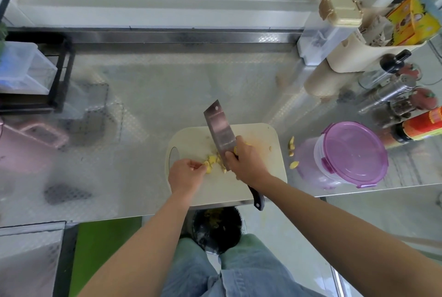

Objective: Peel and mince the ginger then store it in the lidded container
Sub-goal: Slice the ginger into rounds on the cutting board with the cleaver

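Note:
A cream cutting board (258, 177) lies at the front edge of the steel counter. Peeled yellow ginger pieces (212, 160) sit on its left half. My left hand (185, 174) pinches a ginger piece at the edge of that pile. My right hand (246, 160) grips a cleaver (221, 132) by the base of its blade, the blade edge down beside the ginger, its dark handle sticking out toward me. A clear round container with a purple clip lid (351, 153) stands shut to the right of the board. A few ginger bits (292, 150) lie on the counter between board and container.
Spice jars, a pepper shaker and a red-labelled bottle (423, 126) crowd the right edge. A beige utensil holder (354, 57) and a clear box stand at the back right. A black rack with a clear tub (26, 69) is at the left. A bin (215, 227) sits below the counter edge.

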